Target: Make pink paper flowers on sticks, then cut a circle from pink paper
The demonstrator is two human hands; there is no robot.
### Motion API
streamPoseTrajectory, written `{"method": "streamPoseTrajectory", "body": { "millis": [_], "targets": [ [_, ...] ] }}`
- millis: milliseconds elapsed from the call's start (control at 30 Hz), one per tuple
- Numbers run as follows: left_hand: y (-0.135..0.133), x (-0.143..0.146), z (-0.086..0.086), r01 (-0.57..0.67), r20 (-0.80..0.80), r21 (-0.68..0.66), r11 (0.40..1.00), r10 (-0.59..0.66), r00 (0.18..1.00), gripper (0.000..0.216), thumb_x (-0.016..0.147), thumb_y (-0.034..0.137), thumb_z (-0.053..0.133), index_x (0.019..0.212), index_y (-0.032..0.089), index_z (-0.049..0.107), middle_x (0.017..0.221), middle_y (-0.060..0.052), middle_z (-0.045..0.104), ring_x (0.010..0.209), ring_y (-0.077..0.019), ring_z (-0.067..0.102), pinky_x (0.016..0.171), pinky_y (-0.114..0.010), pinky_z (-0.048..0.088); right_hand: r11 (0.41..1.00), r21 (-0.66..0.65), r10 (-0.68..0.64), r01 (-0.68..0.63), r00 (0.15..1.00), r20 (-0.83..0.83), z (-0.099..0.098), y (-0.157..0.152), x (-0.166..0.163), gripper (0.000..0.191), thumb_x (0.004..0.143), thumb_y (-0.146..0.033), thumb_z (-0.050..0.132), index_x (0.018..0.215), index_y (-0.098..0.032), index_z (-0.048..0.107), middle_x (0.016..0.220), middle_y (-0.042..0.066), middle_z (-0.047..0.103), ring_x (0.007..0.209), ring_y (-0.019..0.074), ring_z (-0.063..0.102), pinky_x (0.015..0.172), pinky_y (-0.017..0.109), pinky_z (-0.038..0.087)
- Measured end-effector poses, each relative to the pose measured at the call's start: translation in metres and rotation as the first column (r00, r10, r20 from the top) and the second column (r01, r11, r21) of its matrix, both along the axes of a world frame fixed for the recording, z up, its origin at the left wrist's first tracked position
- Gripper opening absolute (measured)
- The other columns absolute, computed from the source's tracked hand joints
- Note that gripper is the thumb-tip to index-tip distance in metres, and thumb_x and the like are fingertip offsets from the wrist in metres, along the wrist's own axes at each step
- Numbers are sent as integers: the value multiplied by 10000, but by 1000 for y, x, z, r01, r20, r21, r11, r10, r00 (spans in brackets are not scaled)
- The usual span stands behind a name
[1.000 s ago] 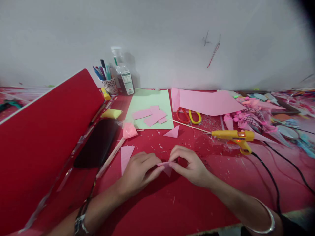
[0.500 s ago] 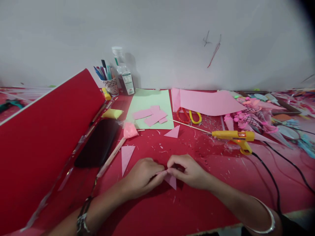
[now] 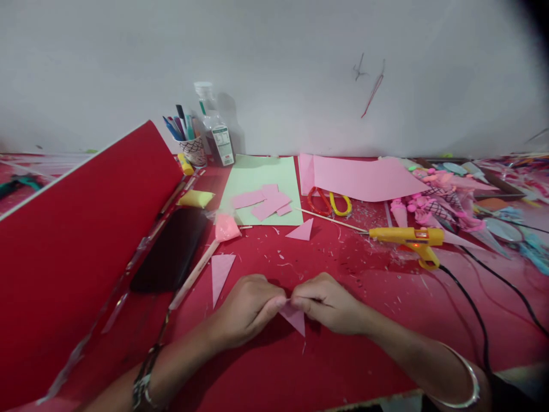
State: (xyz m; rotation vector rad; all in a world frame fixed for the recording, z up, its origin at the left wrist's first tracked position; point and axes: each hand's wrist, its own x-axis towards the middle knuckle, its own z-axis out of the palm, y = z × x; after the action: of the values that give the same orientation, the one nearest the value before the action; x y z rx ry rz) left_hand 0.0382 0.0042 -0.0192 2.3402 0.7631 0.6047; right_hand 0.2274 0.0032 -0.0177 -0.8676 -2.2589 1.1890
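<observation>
Low in the middle of the view, my left hand and my right hand meet over a small pink paper triangle. Both are closed, with thumb and fingers pinching its upper edge from either side; its point hangs downward below them. My fingers cover the top of the paper. Left of my left hand lies another pink paper triangle. A third pink triangle lies flat beyond my hands.
A yellow glue gun with a black cord lies right. Scissors, pink paper and green paper with pink pieces lie behind. At left are a dark phone, a stick and a raised red board.
My right hand's fingers have drawn closer together and lowered slightly. The pink triangle has shifted a little down and left, and more of it shows.
</observation>
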Motion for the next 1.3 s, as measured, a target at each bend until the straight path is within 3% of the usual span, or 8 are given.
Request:
{"method": "streamPoseTrajectory", "body": {
  "millis": [267,400,533,633,833,933,1067,1300],
  "targets": [
    [0,1,-2,-96,51,-78,992,100,994,412,899,264,231,537,156,394,474,47,395,460,-73,374,515,-195,283,997,-83,-13,9,999,-41,6,0,-1,348,865,-253,362,532,-160,401,460,-51,421,438,48,414,468,157,306],
    [0,2,2,-137,20,-123,983,140,990,323,863,298,365,605,157,499,532,39,501,508,-75,446,528,-184,314,982,-104,-171,160,979,-110,3,1,-3,202,836,-251,442,682,-158,535,594,-25,536,547,65,502,540,166,375],
    [-1,7,6,-267,-46,-195,944,263,964,219,812,346,456,739,164,551,669,13,590,586,-98,507,547,-194,360,934,-272,-289,231,937,-198,-1,0,-4,115,832,-248,441,765,-165,482,639,-16,557,541,76,536,526,185,420],
    [-1,8,4,-329,-73,-235,915,321,944,225,813,353,449,739,156,528,665,10,585,586,-104,505,542,-206,373,925,-301,-303,231,927,-219,-2,-1,-4,79,844,-218,410,784,-174,434,622,-24,548,554,84,555,542,200,430],
    [-2,8,0,-236,-40,-298,925,235,971,172,796,303,484,841,155,558,713,10,610,607,-104,522,538,-199,381,926,-191,-367,326,897,-247,0,2,-3,58,773,-207,516,730,-171,498,664,-13,541,621,98,521,581,219,419],
    [-2,9,1,-205,-55,-349,914,198,979,168,803,278,476,797,152,587,691,9,617,603,-100,540,544,-189,385,910,-219,-402,352,879,-258,0,4,-2,41,764,-199,524,736,-171,515,684,-11,536,640,98,506,585,213,409],
    [-2,8,4,-153,-69,-475,867,136,988,336,861,310,375,668,142,592,519,27,573,456,-64,525,472,-152,360,892,-285,-425,351,868,-259,0,6,-1,41,770,-195,511,741,-167,506,686,-14,509,620,88,479,562,205,394],
    [0,7,2,-239,-113,-339,910,213,970,382,854,330,396,541,140,505,472,38,547,447,-60,499,475,-153,333,851,-374,-474,369,846,-246,1,9,-2,80,756,-240,524,755,-166,493,614,-36,462,537,75,444,508,203,383]
  ]
}}
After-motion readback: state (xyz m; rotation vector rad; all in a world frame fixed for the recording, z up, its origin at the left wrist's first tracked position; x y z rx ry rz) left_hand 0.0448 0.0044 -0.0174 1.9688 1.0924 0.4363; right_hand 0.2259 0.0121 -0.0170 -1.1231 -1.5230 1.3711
